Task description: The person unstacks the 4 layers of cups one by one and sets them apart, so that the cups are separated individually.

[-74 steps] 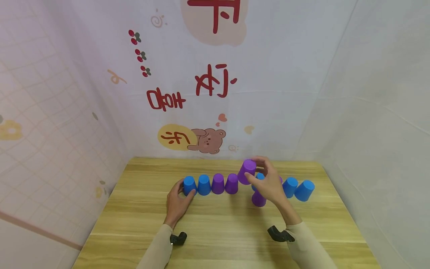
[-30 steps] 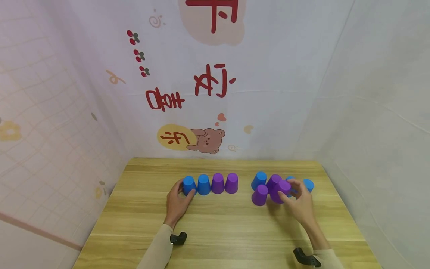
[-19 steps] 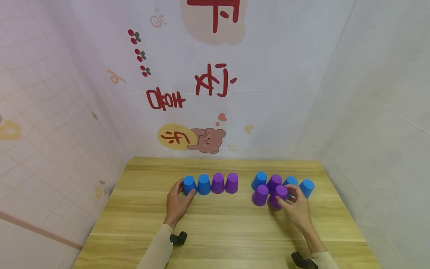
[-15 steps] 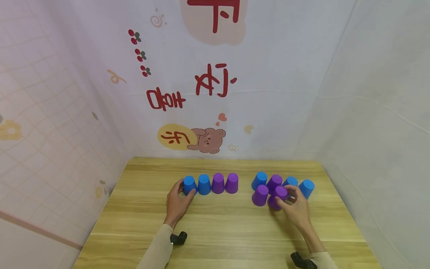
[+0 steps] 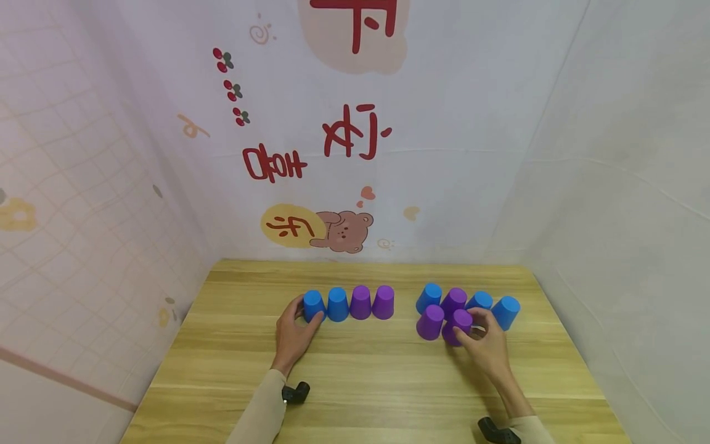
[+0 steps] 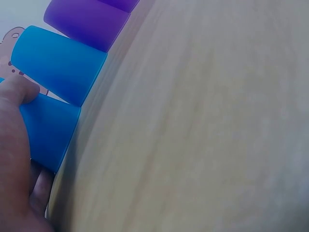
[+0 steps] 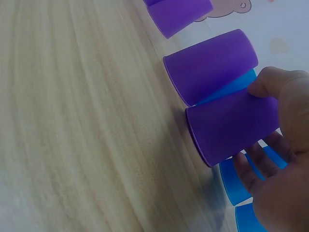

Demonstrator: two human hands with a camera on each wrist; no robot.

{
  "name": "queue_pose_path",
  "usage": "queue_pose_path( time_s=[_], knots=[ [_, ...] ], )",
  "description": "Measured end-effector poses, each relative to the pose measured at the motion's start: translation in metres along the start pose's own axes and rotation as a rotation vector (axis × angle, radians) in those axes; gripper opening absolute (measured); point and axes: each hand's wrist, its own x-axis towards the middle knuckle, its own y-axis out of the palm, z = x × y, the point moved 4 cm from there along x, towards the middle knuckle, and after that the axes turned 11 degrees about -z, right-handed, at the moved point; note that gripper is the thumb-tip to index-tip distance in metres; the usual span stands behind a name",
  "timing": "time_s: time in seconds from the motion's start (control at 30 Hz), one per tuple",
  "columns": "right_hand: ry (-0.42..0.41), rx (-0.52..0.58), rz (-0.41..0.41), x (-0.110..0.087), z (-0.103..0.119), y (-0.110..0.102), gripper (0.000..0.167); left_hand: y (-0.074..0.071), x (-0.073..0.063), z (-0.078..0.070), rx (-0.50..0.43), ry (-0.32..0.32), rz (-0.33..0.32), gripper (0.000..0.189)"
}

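Note:
My left hand [image 5: 294, 333] holds the blue cup [image 5: 314, 306] at the left end of a row, thumb and fingers around its sides. That cup stands upside down beside another blue cup [image 5: 338, 304] and two purple cups [image 5: 360, 303]. On the right, my right hand [image 5: 488, 345] grips an upside-down purple cup [image 5: 457, 327] between thumb and fingers. In the right wrist view this purple cup [image 7: 231, 125] sits on the table against a second front purple cup [image 7: 212, 65]. Behind them stand a blue cup [image 5: 429, 298], a purple cup [image 5: 454, 301] and two more blue cups [image 5: 505, 313].
All cups stand on a wood-grain table [image 5: 355, 382]. A printed white cloth [image 5: 444, 154] hangs behind it, with more cloth at both sides. A gap of bare tabletop separates the left row from the right group.
My right hand has carried the purple cup rightward from above the middle and lowered it beside the front purple cup. The left hand has stayed on its blue cup.

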Motion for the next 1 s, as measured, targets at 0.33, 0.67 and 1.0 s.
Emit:
queue_pose_path(
  time_s=[0.33, 0.67, 1.0],
  knots=[
    [0.006, 0.016, -0.008, -0.0008, -0.0031, 0.0024, 0.056, -0.0011, 0.0002, -0.0019, 0.012, 0.012, -0.004, 0.066],
    [0.009, 0.012, 0.002, -0.0021, -0.0025, 0.0019, 0.059, -0.0007, -0.0001, -0.0018, 0.005, -0.003, -0.001, 0.066],
    [0.013, 0.031, 0.029, -0.0036, -0.0084, 0.0009, 0.081, -0.0003, 0.0005, -0.0023, 0.002, 0.003, -0.004, 0.065]
  ],
)
